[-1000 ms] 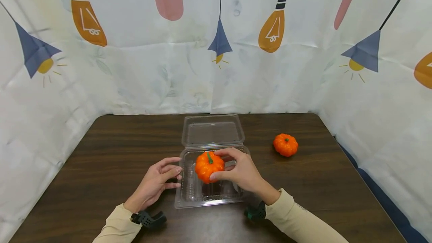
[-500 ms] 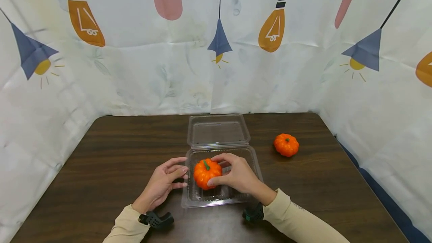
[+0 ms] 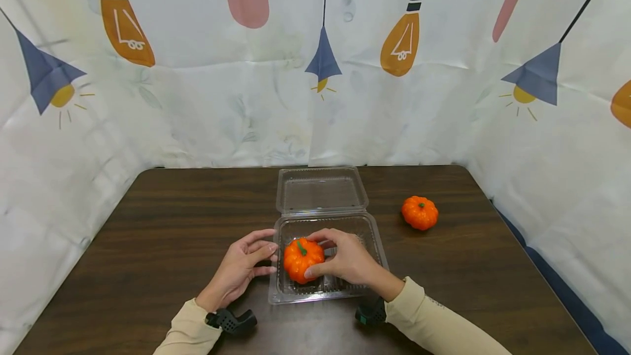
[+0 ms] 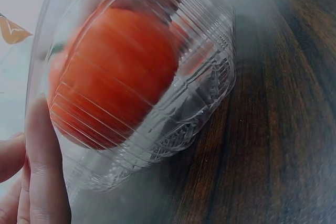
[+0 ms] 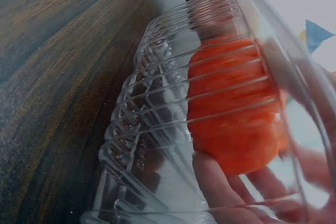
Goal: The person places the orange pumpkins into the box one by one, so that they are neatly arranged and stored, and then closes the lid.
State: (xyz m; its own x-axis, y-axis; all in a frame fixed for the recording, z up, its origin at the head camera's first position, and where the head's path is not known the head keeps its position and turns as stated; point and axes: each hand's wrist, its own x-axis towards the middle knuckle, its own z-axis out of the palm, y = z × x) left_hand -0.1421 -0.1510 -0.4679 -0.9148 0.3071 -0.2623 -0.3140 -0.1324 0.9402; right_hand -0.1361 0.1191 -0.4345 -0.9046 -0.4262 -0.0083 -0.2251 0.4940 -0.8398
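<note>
While the gripped pumpkin (image 3: 299, 264) sits lower, container (image 3: 320, 296) (clear) shifted rightward, lid (image 3: 321, 189) open

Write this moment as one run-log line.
right hand: grips orange pumpkin inside clear container | left hand: at container's left rim | lid: open | second pumpkin: on table

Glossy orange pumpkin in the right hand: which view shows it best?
Head: the glossy orange pumpkin shows directly, green stem included, though the right hand covers part. Left and right wrist: larger side views, but blurred through the clear, ribbed plastic container; neither shows the stem clearly.
</note>
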